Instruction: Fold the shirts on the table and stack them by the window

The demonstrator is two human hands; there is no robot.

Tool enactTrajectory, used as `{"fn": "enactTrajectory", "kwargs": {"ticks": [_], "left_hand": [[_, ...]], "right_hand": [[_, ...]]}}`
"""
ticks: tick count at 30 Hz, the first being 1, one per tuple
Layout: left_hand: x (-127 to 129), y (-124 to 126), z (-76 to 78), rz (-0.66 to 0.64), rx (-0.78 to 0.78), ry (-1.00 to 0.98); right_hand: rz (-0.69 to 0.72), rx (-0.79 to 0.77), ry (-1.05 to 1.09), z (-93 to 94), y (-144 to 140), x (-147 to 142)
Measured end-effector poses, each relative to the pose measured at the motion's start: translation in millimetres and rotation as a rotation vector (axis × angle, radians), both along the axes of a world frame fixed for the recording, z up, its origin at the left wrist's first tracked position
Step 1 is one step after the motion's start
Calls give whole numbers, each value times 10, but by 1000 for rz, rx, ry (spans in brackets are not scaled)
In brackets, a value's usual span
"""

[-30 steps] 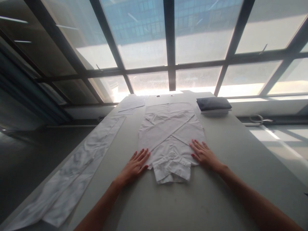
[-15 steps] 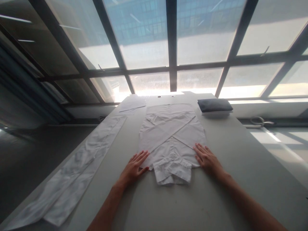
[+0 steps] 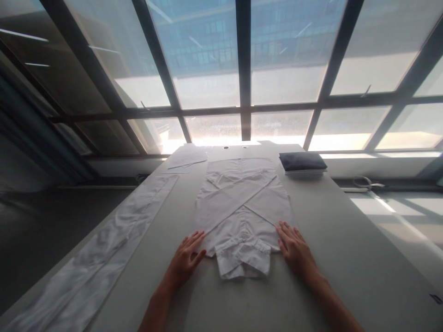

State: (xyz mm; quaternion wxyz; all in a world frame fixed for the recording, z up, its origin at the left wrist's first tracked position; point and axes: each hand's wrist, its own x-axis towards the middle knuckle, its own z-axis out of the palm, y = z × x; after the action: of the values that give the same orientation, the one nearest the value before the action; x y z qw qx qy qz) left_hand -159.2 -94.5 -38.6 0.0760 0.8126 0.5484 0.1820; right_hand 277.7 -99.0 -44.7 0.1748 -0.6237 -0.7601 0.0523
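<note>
A white shirt point(image 3: 242, 207) lies flat on the grey table point(image 3: 346, 258), its sleeves crossed over the body and its collar end nearest me. My left hand point(image 3: 185, 260) rests palm down at the shirt's near left corner, fingers spread and touching the fabric edge. At the near right corner my right hand point(image 3: 294, 251) lies flat as well, fingertips on the cloth. Neither hand grips anything.
A long strip of white cloth point(image 3: 104, 258) runs along the table's left edge. Folded dark garments point(image 3: 302, 162) are stacked at the far right, paper sheets point(image 3: 187, 159) at the far left. Large windows stand behind the table; a cable point(image 3: 367, 183) lies on the sill.
Both hands have slid a little toward me along the shirt's sides, staying flat. The view has tilted slightly, so everything sits lower in frame.
</note>
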Motion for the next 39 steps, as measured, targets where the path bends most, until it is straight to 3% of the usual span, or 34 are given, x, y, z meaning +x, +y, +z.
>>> {"fn": "enactTrajectory", "kwargs": {"ticks": [8, 12, 17, 22, 29, 39], "left_hand": [[12, -36, 28, 22, 17, 9], [104, -65, 111, 33, 78, 45], [348, -78, 215, -129, 57, 7], [497, -136, 217, -262, -158, -77], [531, -236, 303, -268, -176, -96], [564, -208, 155, -211, -118, -93]], "right_hand": [[34, 106, 49, -153, 38, 40], [34, 89, 61, -162, 44, 46], [41, 71, 103, -88, 34, 5], [211, 47, 154, 20, 16, -86], [384, -51, 183, 137, -48, -103], [396, -63, 179, 106, -82, -200]]}}
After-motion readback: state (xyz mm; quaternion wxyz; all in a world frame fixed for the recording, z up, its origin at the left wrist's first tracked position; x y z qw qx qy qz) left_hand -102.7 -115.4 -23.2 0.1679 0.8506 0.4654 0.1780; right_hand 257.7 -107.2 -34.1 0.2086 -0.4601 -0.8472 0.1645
